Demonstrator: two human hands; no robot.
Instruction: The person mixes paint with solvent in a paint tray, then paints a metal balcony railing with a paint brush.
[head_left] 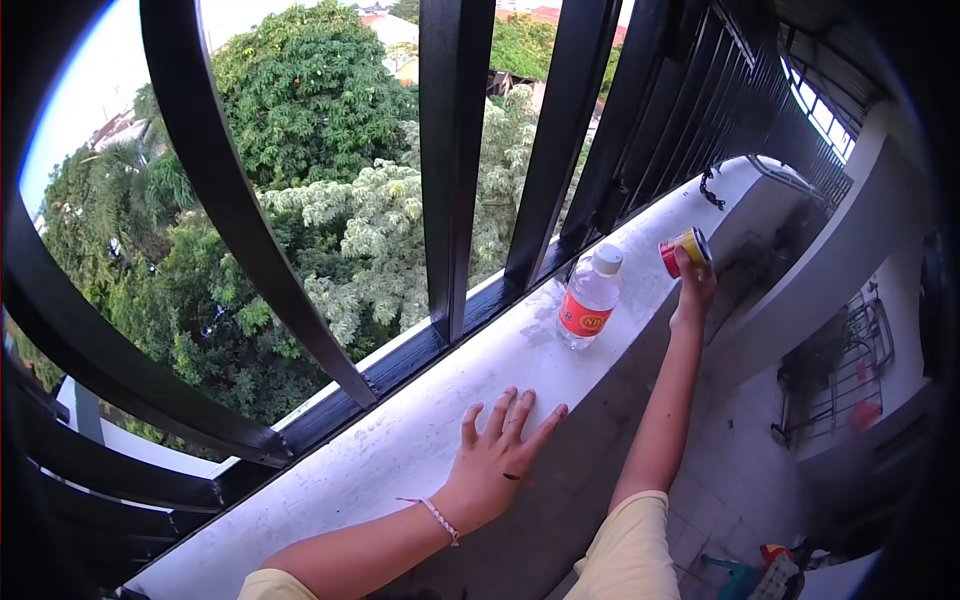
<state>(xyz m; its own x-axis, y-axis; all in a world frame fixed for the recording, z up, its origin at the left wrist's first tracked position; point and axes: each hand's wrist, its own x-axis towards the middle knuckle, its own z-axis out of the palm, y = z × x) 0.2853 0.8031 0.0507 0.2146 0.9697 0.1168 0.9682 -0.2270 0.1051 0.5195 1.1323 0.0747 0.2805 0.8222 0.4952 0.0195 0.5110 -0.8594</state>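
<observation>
My left hand [495, 450] rests palm down on the white ledge [370, 470], fingers spread, with a bracelet at the wrist. Just beyond its fingertips stands a clear plastic bottle [597, 287], upright, with a white cap and a red label. Farther along, my right hand [698, 288] is closed around a small red and yellow can [682, 250]. The can is tilted, its dark end turned to the right, and overlaps the ledge's inner edge in this view.
Black metal bars [455, 180] run along the ledge's outer side, with trees [310, 100] beyond. A dark chain [711, 188] hangs farther down the ledge. A metal rack [840, 375] stands on the tiled floor at right; a few colourful items [775, 570] lie at lower right.
</observation>
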